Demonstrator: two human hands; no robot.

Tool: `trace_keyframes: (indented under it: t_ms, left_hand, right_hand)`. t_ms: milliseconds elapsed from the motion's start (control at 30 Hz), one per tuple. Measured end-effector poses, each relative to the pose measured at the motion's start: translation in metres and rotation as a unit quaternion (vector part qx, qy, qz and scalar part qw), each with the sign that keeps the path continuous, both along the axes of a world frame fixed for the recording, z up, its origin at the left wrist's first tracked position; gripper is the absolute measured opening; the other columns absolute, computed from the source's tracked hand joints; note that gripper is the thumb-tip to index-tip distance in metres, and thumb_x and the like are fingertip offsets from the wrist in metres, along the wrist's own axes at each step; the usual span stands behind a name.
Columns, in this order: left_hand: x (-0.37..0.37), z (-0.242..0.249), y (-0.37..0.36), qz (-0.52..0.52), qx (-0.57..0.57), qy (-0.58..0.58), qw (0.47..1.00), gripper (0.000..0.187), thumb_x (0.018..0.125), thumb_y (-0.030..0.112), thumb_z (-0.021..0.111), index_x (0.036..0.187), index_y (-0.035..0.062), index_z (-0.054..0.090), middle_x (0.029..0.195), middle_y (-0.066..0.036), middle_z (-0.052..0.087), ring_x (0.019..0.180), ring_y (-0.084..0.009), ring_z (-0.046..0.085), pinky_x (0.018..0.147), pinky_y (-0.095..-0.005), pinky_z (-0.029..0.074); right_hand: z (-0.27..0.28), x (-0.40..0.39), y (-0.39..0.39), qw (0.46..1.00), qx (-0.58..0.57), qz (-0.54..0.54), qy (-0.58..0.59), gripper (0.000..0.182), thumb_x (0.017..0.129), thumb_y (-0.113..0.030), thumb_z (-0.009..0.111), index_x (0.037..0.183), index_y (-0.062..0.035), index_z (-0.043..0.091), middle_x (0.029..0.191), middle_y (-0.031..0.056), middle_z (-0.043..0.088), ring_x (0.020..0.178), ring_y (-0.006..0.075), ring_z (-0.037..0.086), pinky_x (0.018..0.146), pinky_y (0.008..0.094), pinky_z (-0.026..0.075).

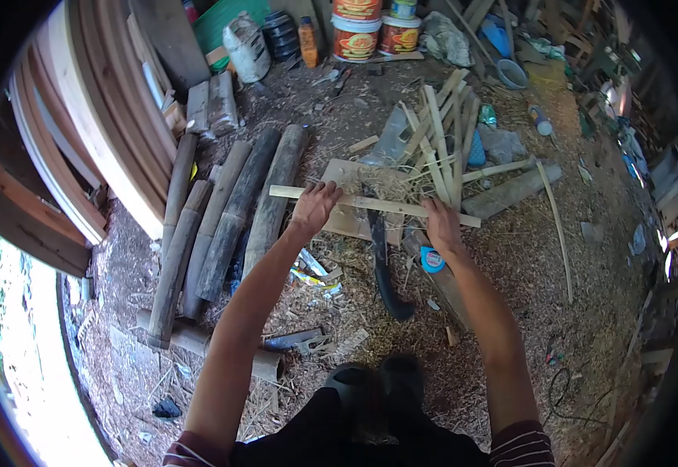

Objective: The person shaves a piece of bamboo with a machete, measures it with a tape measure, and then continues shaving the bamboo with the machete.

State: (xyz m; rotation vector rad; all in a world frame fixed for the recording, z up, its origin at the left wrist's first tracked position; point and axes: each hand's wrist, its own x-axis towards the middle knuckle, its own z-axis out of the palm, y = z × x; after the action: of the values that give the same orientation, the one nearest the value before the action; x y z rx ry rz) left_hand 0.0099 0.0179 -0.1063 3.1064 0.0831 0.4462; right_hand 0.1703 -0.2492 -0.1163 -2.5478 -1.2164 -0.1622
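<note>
A pale bamboo strip lies crosswise in front of me, with both hands on it. My left hand is closed on it left of the middle, fingers over the top. Near the strip's right end my right hand is closed on it too. Under the strip is a flat wooden board. A machete with a dark, hooked handle points away from me, and the strip crosses over its blade. A blue tape measure rests just below my right hand, on a plank.
Split bamboo strips are heaped beyond my right hand. Several thick bamboo poles lie to the left. Long curved boards lean farther left. Paint buckets stand at the back. Shavings cover the ground around my boots.
</note>
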Motion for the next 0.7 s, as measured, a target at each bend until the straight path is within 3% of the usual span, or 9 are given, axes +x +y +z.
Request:
trace_keyframes:
  t_ms: [300,367,500,567,633,667,700]
  left_hand:
    - [0.085,0.018,-0.080,-0.100,-0.138,-0.049,0.984,0.028,0.067,0.004,0.064,0.094,0.0115,0.062,0.098,-0.006,0.056,0.098,-0.0261,0.054,0.082,-0.0403,0.043]
    - [0.103,0.017,-0.118,-0.136,-0.126,0.020,0.982,0.030,0.068,0.005,0.064,0.097,0.0127,0.063,0.100,-0.005,0.057,0.099,-0.0261,0.053,0.083,-0.0401,0.043]
    - [0.145,0.015,-0.202,-0.260,-0.095,0.016,0.961,0.032,0.069,0.008,0.066,0.101,0.0148,0.062,0.102,-0.005,0.056,0.099,-0.0263,0.053,0.084,-0.0397,0.043]
    - [0.166,0.028,-0.245,-0.286,-0.086,0.016,0.954,0.032,0.070,0.008,0.065,0.101,0.0149,0.062,0.103,-0.006,0.056,0.101,-0.0267,0.053,0.087,-0.0396,0.042]
    - [0.188,0.044,-0.282,-0.333,-0.100,0.061,0.936,0.029,0.073,0.008,0.062,0.102,0.0145,0.062,0.113,-0.007,0.055,0.110,-0.0287,0.049,0.093,-0.0428,0.039]
    - [0.201,0.041,-0.296,-0.357,-0.076,-0.010,0.931,0.028,0.074,0.007,0.062,0.100,0.0137,0.062,0.113,-0.008,0.055,0.109,-0.0295,0.050,0.092,-0.0432,0.039]
    - [0.213,0.046,-0.309,-0.363,-0.072,-0.008,0.929,0.028,0.074,0.007,0.062,0.100,0.0137,0.062,0.113,-0.008,0.055,0.109,-0.0295,0.050,0.092,-0.0432,0.039]
  right_hand:
    - [0.019,0.002,-0.129,0.994,-0.004,-0.063,-0.087,0.032,0.076,-0.012,0.060,0.108,-0.0098,0.057,0.099,0.0114,0.056,0.094,0.0293,0.056,0.078,0.0420,0.046]
    - [0.024,-0.013,-0.177,0.996,-0.023,-0.086,-0.006,0.036,0.075,-0.013,0.063,0.110,-0.0114,0.057,0.106,0.0114,0.054,0.099,0.0291,0.055,0.082,0.0415,0.047]
    - [0.029,-0.033,-0.269,0.977,-0.051,-0.200,0.048,0.037,0.075,-0.013,0.066,0.111,-0.0123,0.056,0.119,0.0097,0.050,0.106,0.0291,0.053,0.085,0.0390,0.048]
    - [0.037,-0.036,-0.304,0.968,-0.041,-0.244,0.050,0.037,0.075,-0.012,0.066,0.110,-0.0124,0.056,0.117,0.0096,0.051,0.105,0.0289,0.054,0.085,0.0391,0.048]
    - [0.049,-0.034,-0.331,0.958,-0.030,-0.282,0.053,0.036,0.075,-0.011,0.066,0.110,-0.0125,0.057,0.114,0.0095,0.053,0.103,0.0288,0.055,0.085,0.0391,0.048]
    - [0.054,-0.031,-0.341,0.940,-0.021,-0.323,0.108,0.035,0.075,-0.010,0.066,0.109,-0.0125,0.057,0.110,0.0094,0.054,0.102,0.0287,0.055,0.085,0.0393,0.048]
    - [0.055,-0.027,-0.350,0.918,-0.011,-0.361,0.163,0.035,0.074,-0.009,0.066,0.108,-0.0125,0.058,0.107,0.0093,0.055,0.101,0.0286,0.056,0.085,0.0395,0.048]
